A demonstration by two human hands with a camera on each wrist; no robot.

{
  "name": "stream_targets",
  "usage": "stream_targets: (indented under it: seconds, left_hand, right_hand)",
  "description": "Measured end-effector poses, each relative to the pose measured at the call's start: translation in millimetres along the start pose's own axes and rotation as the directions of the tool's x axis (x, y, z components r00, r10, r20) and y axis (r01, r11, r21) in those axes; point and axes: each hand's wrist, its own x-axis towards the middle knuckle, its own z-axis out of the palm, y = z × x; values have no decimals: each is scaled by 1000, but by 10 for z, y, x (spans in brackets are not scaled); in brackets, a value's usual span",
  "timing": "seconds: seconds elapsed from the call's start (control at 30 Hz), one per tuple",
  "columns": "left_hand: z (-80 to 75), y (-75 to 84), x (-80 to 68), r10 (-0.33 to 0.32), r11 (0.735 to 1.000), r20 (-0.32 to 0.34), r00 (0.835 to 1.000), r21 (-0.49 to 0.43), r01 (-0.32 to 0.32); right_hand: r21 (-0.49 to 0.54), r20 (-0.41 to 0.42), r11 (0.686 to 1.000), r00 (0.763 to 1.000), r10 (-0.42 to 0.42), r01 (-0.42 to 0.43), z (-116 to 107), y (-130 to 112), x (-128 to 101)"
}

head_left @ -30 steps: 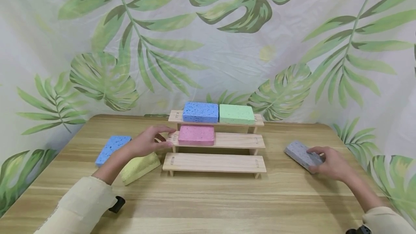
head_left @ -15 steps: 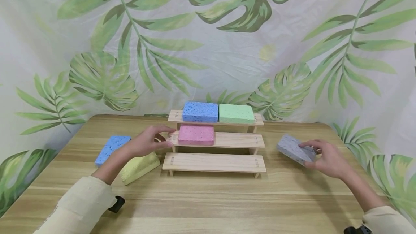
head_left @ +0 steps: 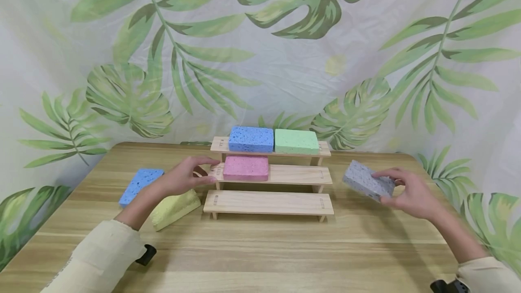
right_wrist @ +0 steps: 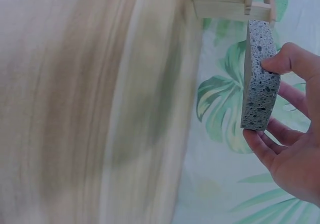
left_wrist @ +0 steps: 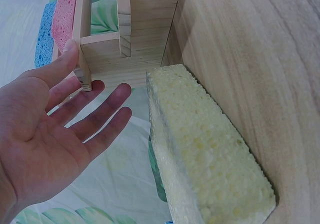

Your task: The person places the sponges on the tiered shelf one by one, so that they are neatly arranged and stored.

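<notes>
My left hand (head_left: 187, 176) holds the left end of the middle tier of a three-tier wooden rack (head_left: 268, 202), thumb at its front edge and a finger at the back. In the left wrist view the other fingers of that hand (left_wrist: 55, 134) extend below the tier. A pink sponge (head_left: 246, 168) lies on this tier beside the fingertips. A blue sponge (head_left: 251, 139) and a green sponge (head_left: 296, 141) sit on the top tier. Right of the rack, my right hand (head_left: 413, 196) pinches a grey sponge (head_left: 368, 180) by its near end, tilted above the table.
A yellow sponge (head_left: 175, 209) rests on the wooden table (head_left: 260, 257) below my left forearm. Another blue sponge (head_left: 140, 186) lies further left, partly behind the forearm. A leaf-patterned cloth (head_left: 285, 80) hangs behind the table.
My right hand has lifted the grey sponge off the table and carried it a little left towards the rack. The left hand stays at the tier's end.
</notes>
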Motion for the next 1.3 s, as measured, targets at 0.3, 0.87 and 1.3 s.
stream_targets:
  seconds: [0.3, 0.87, 1.3]
  left_hand:
    - [-9, -3, 3, 3, 1000, -2, 1000, 2, -3]
    - [-2, 8, -1, -1, 1000, 3, 1000, -4, 1]
    - [-5, 16, 2, -8, 1000, 4, 1000, -8, 8]
  right_hand:
    - [17, -12, 999, 999, -42, 42, -26, -83, 25]
    - [17, 29, 995, 994, -102, 101, 72, -303, 158]
    - [54, 72, 990, 989, -131, 127, 148, -441, 300]
